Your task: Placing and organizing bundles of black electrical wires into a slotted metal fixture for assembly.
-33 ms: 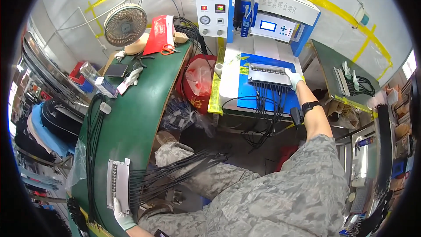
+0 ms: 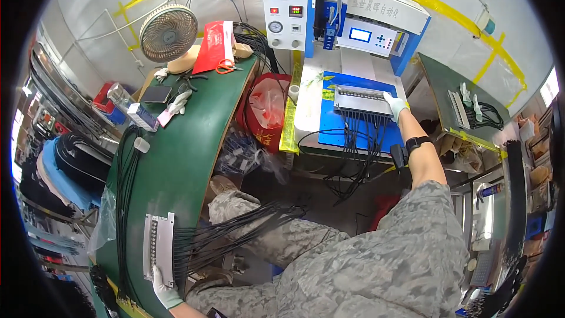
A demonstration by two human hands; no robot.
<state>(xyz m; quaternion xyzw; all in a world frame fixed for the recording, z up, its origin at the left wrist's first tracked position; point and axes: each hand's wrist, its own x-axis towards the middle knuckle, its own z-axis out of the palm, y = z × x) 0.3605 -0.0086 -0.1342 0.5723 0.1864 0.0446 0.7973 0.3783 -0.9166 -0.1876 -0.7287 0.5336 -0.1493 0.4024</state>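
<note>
My left hand (image 2: pixel 166 292), in a pale glove, grips the near end of a silver metal housing (image 2: pixel 168 247) on the green table. A row of small fittings runs along this housing, and its black cables (image 2: pixel 235 232) stretch rightward over my leg. With the other arm reaching forward, my gloved right hand (image 2: pixel 395 106) holds the right end of a second silver housing (image 2: pixel 356 102). That one lies on the blue plate (image 2: pixel 335 132) of a bench machine, and its black cables (image 2: pixel 359 141) hang over the front edge. The fingertips of both hands are partly hidden.
The dispensing machine (image 2: pixel 382 17) stands behind the blue plate, next to a control box (image 2: pixel 286 17). On the green table (image 2: pixel 182 159) are a fan (image 2: pixel 168 33), orange scissors (image 2: pixel 225 67) and a cable bundle (image 2: pixel 123 200). A third housing (image 2: pixel 459 109) rests on the right table.
</note>
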